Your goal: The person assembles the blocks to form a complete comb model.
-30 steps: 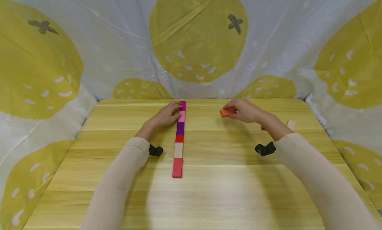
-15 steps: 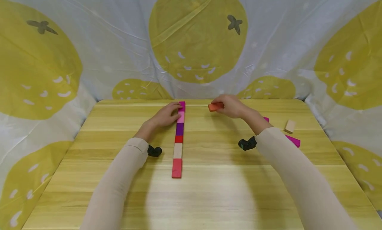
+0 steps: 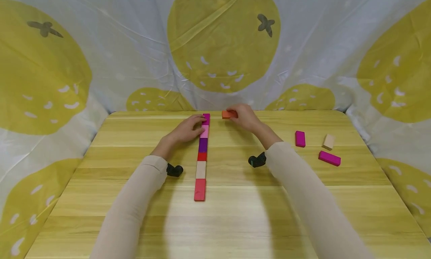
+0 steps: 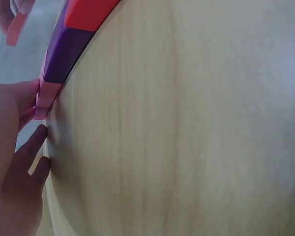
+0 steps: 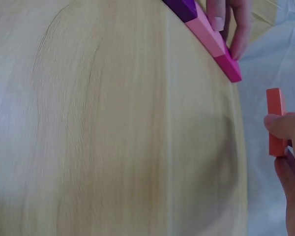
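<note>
A straight row of flat coloured blocks runs away from the person in the head view. From near to far it has a coral-red block [image 3: 200, 190], a plain wood one [image 3: 201, 170], a short red one [image 3: 202, 156], a purple one [image 3: 203, 145], a pink one [image 3: 205, 132] and a magenta one [image 3: 207, 117]. The left hand [image 3: 183, 131] rests at the row's far end, its thumb by the pink block and fingertips on the magenta one. Between thumb and fingers, the right hand [image 3: 247, 117] pinches an orange block [image 5: 275, 125], held up just right of the magenta end.
Two loose magenta blocks, one shorter [image 3: 300, 139] and one longer [image 3: 329, 158], lie on the right of the wooden table [image 3: 235, 221], near a plain wood block [image 3: 328, 142]. A lemon-patterned cloth [image 3: 144, 53] hangs behind the table's far edge.
The right hand has carried the orange block leftward and slightly away, closer to the row's far end. The loose blocks on the right have come into full view. The left hand stays put.
</note>
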`<state>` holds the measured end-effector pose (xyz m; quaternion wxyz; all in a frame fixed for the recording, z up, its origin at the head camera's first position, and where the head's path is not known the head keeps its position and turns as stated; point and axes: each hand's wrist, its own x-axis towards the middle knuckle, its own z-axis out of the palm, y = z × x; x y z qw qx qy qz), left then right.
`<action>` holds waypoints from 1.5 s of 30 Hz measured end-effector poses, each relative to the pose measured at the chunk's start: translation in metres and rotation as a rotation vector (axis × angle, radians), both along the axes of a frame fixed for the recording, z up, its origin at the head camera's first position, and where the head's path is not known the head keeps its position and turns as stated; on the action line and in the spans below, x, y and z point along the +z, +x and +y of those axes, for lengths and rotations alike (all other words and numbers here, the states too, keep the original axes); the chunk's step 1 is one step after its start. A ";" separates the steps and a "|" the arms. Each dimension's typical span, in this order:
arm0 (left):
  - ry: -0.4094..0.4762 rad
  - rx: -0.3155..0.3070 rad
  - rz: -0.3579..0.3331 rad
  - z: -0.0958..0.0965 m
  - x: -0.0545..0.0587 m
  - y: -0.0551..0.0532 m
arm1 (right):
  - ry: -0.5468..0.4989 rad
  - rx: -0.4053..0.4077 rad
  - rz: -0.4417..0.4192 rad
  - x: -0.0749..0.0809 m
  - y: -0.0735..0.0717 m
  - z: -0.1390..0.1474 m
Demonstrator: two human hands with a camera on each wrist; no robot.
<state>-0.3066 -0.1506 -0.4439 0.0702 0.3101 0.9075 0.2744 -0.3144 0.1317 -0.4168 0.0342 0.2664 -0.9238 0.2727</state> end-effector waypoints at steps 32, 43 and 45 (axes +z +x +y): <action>0.010 -0.005 0.003 -0.003 -0.005 -0.002 | 0.044 -0.130 -0.074 -0.041 -0.020 -0.062; 0.021 -0.005 0.005 -0.004 -0.008 -0.004 | 0.044 -0.129 -0.062 -0.045 -0.020 -0.062; 0.019 -0.001 -0.001 -0.004 -0.008 -0.004 | 0.049 -0.128 -0.062 -0.046 -0.019 -0.063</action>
